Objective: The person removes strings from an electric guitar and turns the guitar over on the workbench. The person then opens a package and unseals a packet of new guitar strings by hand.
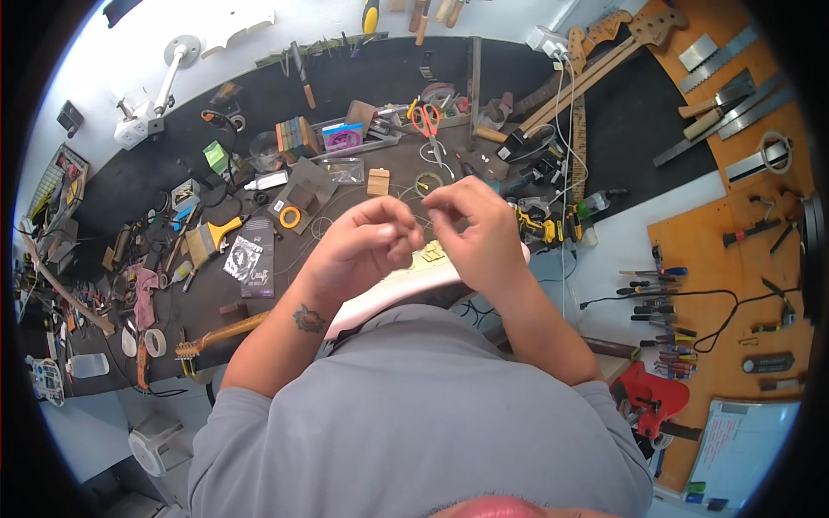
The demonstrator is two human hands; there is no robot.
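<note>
My left hand (364,243) and my right hand (477,231) are raised close together above a pale electric guitar body (393,292). The left fingers are curled in toward the thumb. On the right, thumb and index finger are bent together in a pinch. Anything between the fingers is too fine to make out. Yellow pieces (432,252) lie on the guitar body just under the hands. The guitar's wooden neck (231,330) passes beneath my left forearm, and its headstock (190,349) with tuners points left. Part of the body is hidden behind my hands and shirt.
Thin looped string (324,226) lies on the dark workbench (259,306). Around it are orange-handled scissors (427,125), a tape roll (290,217), a wide brush (211,237), a black packet (250,259) and a yellow drill (537,226). Tools hang on the right wall board.
</note>
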